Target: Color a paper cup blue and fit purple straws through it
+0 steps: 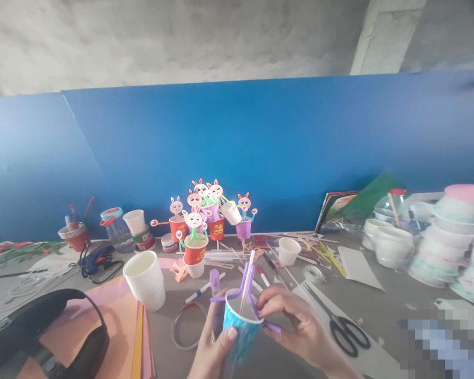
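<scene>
A blue-coloured paper cup (243, 334) is gripped at its left side by my left hand (217, 337), thumb in front. Purple drinking straws (248, 276) and a pale straw (248, 284) rise out of the cup's mouth. One purple straw bends out over the left rim, another over the right. My right hand (296, 326) is closed at the right rim, its fingers around the bent purple straw (272, 327). Beyond the cup stand several rabbit-faced cup figures, such as a red cup (195, 250) with green straw arms.
Scissors (342, 323) lie on white paper at the right. A tape roll (188, 326), markers (203, 288) and a glue stick (215, 281) lie near the cup. Stacked white cups (146, 279), coloured paper (120, 337) and a black headset (90, 337) are at the left. Painted cup stacks (438, 252) stand at the right.
</scene>
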